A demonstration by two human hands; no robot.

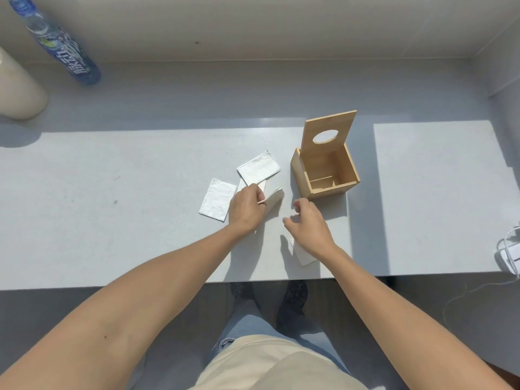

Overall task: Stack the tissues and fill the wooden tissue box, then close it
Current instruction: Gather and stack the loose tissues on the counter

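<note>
The wooden tissue box (327, 190) stands open on the white table (112, 215), its lid (337, 123) with an oval hole raised upright at the back; the inside looks empty. Folded white tissues lie left of it: one (218, 199) farthest left, one (259, 168) nearer the box, overlapping another beneath it. My left hand (246, 208) pinches the edge of a tissue (274, 198) lifted off the table. My right hand (309, 225) hovers in front of the box with fingers apart, holding nothing; another tissue (302, 256) lies partly hidden under its wrist.
A blue-labelled plastic bottle (60, 49) and a cream cylinder (18, 88) stand at the far left back. A white charger with a cable (510, 253) lies at the table's right edge. The table's front edge runs just behind my wrists; my legs and feet show below.
</note>
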